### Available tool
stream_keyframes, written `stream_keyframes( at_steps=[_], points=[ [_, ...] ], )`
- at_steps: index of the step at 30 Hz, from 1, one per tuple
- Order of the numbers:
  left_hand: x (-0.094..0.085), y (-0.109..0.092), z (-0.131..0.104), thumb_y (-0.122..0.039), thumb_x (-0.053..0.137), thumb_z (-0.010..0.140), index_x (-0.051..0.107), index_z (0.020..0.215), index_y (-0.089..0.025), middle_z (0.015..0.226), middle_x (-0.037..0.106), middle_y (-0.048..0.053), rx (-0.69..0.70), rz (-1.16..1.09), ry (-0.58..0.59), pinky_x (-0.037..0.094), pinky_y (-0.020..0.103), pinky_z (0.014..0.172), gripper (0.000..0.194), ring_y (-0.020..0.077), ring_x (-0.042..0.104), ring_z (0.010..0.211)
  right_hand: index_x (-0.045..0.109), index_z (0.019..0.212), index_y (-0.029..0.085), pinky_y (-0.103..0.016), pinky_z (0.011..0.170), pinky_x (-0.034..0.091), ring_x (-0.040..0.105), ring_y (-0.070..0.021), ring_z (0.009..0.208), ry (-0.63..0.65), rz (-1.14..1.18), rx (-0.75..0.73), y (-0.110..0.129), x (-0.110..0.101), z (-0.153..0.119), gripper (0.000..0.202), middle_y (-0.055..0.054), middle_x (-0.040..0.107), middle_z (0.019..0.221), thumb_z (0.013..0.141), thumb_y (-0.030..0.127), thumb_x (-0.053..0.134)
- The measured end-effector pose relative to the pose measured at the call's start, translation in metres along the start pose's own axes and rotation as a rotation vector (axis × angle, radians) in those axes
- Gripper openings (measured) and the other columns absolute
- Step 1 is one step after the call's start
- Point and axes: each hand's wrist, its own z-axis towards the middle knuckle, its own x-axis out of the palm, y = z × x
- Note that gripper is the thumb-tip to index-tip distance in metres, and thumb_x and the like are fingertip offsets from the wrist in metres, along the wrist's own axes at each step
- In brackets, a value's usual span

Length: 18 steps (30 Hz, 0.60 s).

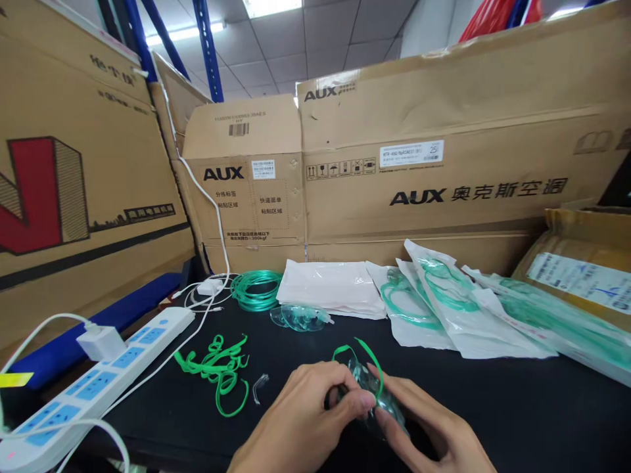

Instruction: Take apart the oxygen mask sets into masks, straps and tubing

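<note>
Over the black tabletop, both hands are on a clear greenish plastic oxygen mask (389,408). My left hand (305,410) is closed, its thumb and forefinger pinching a green elastic strap (377,368) at the mask's side. My right hand (431,420) grips the mask from the right, fingers along its edge. The strap loops up above the mask. Much of the mask is hidden by my fingers. To the left lie a tangle of green straps (219,368) and a few thin clear or metallic strips (259,386).
Behind are several clear masks (302,318), coiled green tubing (242,297), a stack of white pouches (330,286) and bagged tubing sets (448,295). A power strip (93,387) with white cables lies left. Cardboard boxes (345,223) wall the back and sides.
</note>
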Motion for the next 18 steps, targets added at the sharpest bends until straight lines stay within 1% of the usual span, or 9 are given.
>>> stream_keyframes(
  at_steps=[2, 5, 8, 10, 13, 14, 16, 18],
  points=[
    [-0.003, 0.001, 0.000, -0.045, 0.057, 0.100, 0.068, 0.083, -0.023, 0.081, 0.064, -0.004, -0.001, 0.010, -0.010, 0.038, 0.023, 0.075, 0.030, 0.0155, 0.056, 0.084, 0.076, 0.123, 0.020, -0.025, 0.093, 0.059, 0.074, -0.0250, 0.108, -0.093, 0.061, 0.038, -0.008, -0.001, 0.000, 0.037, -0.007, 0.077, 0.118, 0.091, 0.034, 0.065],
    [-0.013, 0.005, -0.002, -0.044, 0.057, 0.100, 0.069, 0.084, -0.024, 0.081, 0.065, -0.005, -0.021, 0.035, -0.011, 0.036, 0.023, 0.071, 0.028, 0.0149, 0.055, 0.081, 0.078, 0.120, 0.018, -0.026, 0.091, 0.060, 0.075, -0.0263, 0.105, -0.227, 0.115, 0.110, -0.016, -0.003, -0.002, 0.038, -0.007, 0.079, 0.113, 0.090, 0.039, 0.067],
    [-0.024, 0.008, -0.004, -0.042, 0.057, 0.100, 0.069, 0.082, -0.024, 0.080, 0.065, -0.005, -0.036, 0.076, -0.002, 0.034, 0.024, 0.068, 0.029, 0.0147, 0.054, 0.078, 0.076, 0.123, 0.019, -0.024, 0.091, 0.060, 0.075, -0.0255, 0.106, -0.275, 0.108, 0.163, -0.019, -0.003, -0.004, 0.042, -0.007, 0.078, 0.115, 0.091, 0.043, 0.067],
    [-0.027, 0.006, -0.005, -0.039, 0.058, 0.100, 0.069, 0.082, -0.024, 0.083, 0.065, -0.005, -0.022, 0.081, -0.023, 0.036, 0.024, 0.068, 0.026, 0.0139, 0.053, 0.077, 0.074, 0.128, 0.021, -0.023, 0.094, 0.058, 0.074, -0.0238, 0.109, -0.271, 0.060, 0.132, -0.018, 0.000, -0.006, 0.042, -0.006, 0.077, 0.119, 0.092, 0.042, 0.066],
    [-0.021, -0.001, -0.004, -0.036, 0.065, 0.097, 0.072, 0.097, -0.028, 0.095, 0.066, -0.006, 0.025, 0.042, -0.107, 0.040, 0.023, 0.073, 0.011, 0.0128, 0.055, 0.079, 0.070, 0.132, 0.026, -0.023, 0.097, 0.056, 0.072, -0.0214, 0.113, -0.223, -0.052, 0.021, -0.018, 0.004, -0.008, 0.040, -0.004, 0.073, 0.127, 0.094, 0.038, 0.065],
    [-0.017, -0.002, -0.003, -0.036, 0.067, 0.096, 0.072, 0.102, -0.030, 0.098, 0.066, -0.005, 0.053, 0.018, -0.119, 0.042, 0.023, 0.075, 0.010, 0.0128, 0.056, 0.081, 0.069, 0.133, 0.028, -0.024, 0.098, 0.056, 0.071, -0.0210, 0.114, -0.199, -0.084, -0.017, -0.019, 0.004, -0.009, 0.040, -0.004, 0.072, 0.128, 0.094, 0.036, 0.064],
    [-0.008, -0.004, -0.001, -0.033, 0.071, 0.094, 0.072, 0.105, -0.030, 0.102, 0.067, -0.005, 0.115, -0.024, -0.104, 0.043, 0.023, 0.080, 0.012, 0.0132, 0.058, 0.087, 0.067, 0.135, 0.030, -0.025, 0.100, 0.056, 0.070, -0.0207, 0.116, -0.160, -0.133, -0.080, -0.021, 0.005, -0.010, 0.040, -0.003, 0.070, 0.131, 0.095, 0.032, 0.064],
    [-0.001, -0.002, 0.000, -0.029, 0.070, 0.095, 0.072, 0.100, -0.028, 0.101, 0.068, -0.005, 0.158, -0.034, -0.077, 0.043, 0.024, 0.086, 0.006, 0.0136, 0.060, 0.092, 0.065, 0.137, 0.031, -0.025, 0.100, 0.056, 0.070, -0.0204, 0.116, -0.146, -0.182, -0.131, -0.023, 0.005, -0.011, 0.042, -0.003, 0.069, 0.132, 0.095, 0.030, 0.064]
  ],
)
